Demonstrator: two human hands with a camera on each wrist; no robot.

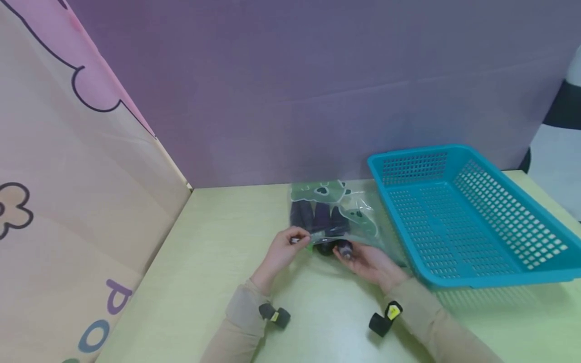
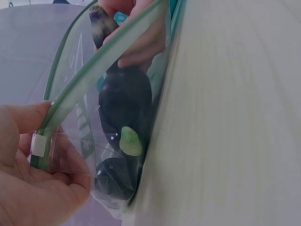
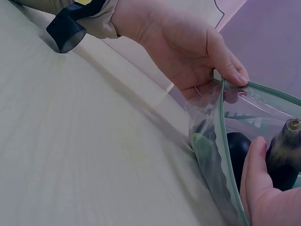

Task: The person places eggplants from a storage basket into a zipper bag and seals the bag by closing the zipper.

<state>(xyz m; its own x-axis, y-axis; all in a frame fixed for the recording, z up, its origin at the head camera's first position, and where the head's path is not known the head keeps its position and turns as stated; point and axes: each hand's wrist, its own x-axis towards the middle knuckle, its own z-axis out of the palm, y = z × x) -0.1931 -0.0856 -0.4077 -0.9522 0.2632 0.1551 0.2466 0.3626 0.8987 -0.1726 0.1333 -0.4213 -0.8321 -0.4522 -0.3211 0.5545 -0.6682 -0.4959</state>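
A clear zip bag (image 1: 363, 199) with a green zip edge and green printed pictures lies on the table, its mouth open toward me. Several dark eggplants (image 1: 322, 217) are inside. My left hand (image 1: 282, 249) pinches the bag's left mouth corner, right at the white slider (image 2: 38, 145). My right hand (image 1: 369, 259) reaches into the mouth and holds an eggplant (image 1: 345, 248), whose pale, streaked stem end points back toward me. Beside it in the bag rests another dark, round-ended eggplant (image 2: 124, 103). A small light green piece (image 2: 130, 141) shows near the bag's lower side.
To the right stands a blue plastic basket (image 1: 436, 201) with perforated walls, its near left rim close to the bag and right forearm. A purple partition (image 1: 317, 101) rises behind the pale table (image 1: 218, 242), and a printed panel (image 1: 91, 166) is at the left.
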